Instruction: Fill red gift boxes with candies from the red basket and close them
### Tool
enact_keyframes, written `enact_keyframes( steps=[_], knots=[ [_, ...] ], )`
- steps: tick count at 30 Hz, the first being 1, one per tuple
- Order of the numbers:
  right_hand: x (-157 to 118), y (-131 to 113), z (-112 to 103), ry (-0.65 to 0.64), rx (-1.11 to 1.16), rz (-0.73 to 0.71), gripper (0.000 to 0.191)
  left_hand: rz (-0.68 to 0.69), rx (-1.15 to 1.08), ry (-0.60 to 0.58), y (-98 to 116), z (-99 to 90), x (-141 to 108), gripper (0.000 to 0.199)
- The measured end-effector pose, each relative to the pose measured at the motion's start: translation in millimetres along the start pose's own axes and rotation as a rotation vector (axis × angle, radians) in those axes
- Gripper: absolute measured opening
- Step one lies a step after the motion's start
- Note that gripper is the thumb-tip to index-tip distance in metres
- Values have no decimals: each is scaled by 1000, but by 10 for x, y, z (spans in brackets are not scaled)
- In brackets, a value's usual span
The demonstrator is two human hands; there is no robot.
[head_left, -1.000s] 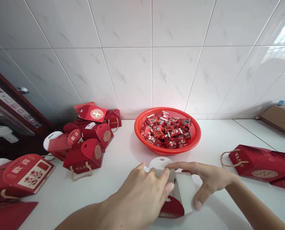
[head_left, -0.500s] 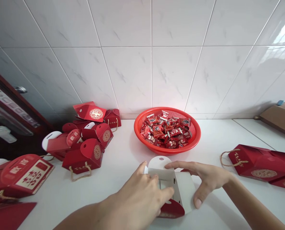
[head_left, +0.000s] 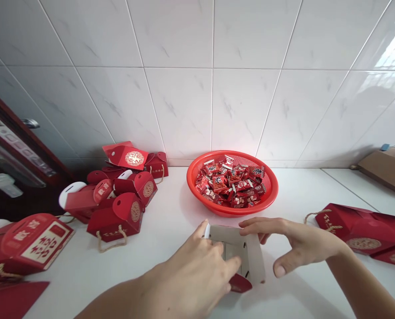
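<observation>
An unfolded-top candy gift box [head_left: 231,249], white inside and red outside, sits on the counter in front of me. My left hand [head_left: 200,270] grips its left side, the fingers bent over the wall and partly hiding the inside. At the far right corner, the fingertips of my right hand [head_left: 293,243] touch the box's edge. That hand's thumb is spread well away from the right flap. Beyond the box is a red plastic basket [head_left: 197,199] holding many wrapped candies [head_left: 232,181].
Several red gift boxes [head_left: 115,215] with rope handles stand on the left. More red boxes [head_left: 357,228] lie on the right of the white counter [head_left: 170,208]. A brown cardboard box [head_left: 383,170] is at the far right, and a tiled wall [head_left: 177,110] rises behind.
The rounded far flap has gone down out of sight, and the right flap stands more upright. My right thumb has come off that flap, the hand shifting slightly right.
</observation>
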State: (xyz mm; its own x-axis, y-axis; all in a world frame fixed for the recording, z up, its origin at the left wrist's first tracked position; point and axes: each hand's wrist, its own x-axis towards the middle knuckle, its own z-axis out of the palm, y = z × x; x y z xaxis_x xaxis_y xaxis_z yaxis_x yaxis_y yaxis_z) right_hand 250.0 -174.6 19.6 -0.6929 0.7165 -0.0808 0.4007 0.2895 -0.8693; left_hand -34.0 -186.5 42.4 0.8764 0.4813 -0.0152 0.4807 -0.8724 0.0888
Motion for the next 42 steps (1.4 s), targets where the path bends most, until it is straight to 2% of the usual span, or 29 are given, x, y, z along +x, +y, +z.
enact_keyframes(
  steps=[2,5,8,11,15,17,20,22,25,29,31,32,35,39,42],
  knots=[
    [-6,-86,-93,38,-45,-15,71,15,30,-16,11,-27,-7,15],
    [89,-215,-262,183,-153,2,61,45,19,-14,27,-63,-7,18],
    [328,-245,-409,334,-226,55,52,38,-20,11,30,-88,-23,21],
    [641,-123,-483,439,-371,170,40,33,-77,34,-25,-139,-49,25],
    [969,102,-470,351,-597,419,47,56,-196,44,-238,-294,-30,33],
    [1043,165,-444,322,-622,441,44,14,-226,67,-394,-377,21,35],
    [1070,189,-416,262,-625,423,38,-156,-241,128,-649,-436,145,38],
    [1070,187,-407,239,-636,425,32,-257,-277,175,-803,-417,252,39],
    [1080,186,-393,248,-657,438,17,-281,-369,166,-975,-317,438,36],
    [1100,186,-372,317,-700,479,7,-246,-415,70,-1092,-152,740,36],
    [1105,184,-366,367,-727,511,3,-235,-360,-78,-1127,-96,918,38],
    [1108,182,-366,392,-740,528,2,-219,-318,-193,-1142,-77,1010,36],
    [1111,183,-375,472,-770,576,4,-207,-274,-366,-1171,-43,1270,30],
    [1110,196,-395,572,-780,645,7,-266,-186,-436,-1134,10,1485,48],
    [1110,204,-401,617,-774,687,11,-284,-110,-419,-1052,68,1518,43]
  ],
)
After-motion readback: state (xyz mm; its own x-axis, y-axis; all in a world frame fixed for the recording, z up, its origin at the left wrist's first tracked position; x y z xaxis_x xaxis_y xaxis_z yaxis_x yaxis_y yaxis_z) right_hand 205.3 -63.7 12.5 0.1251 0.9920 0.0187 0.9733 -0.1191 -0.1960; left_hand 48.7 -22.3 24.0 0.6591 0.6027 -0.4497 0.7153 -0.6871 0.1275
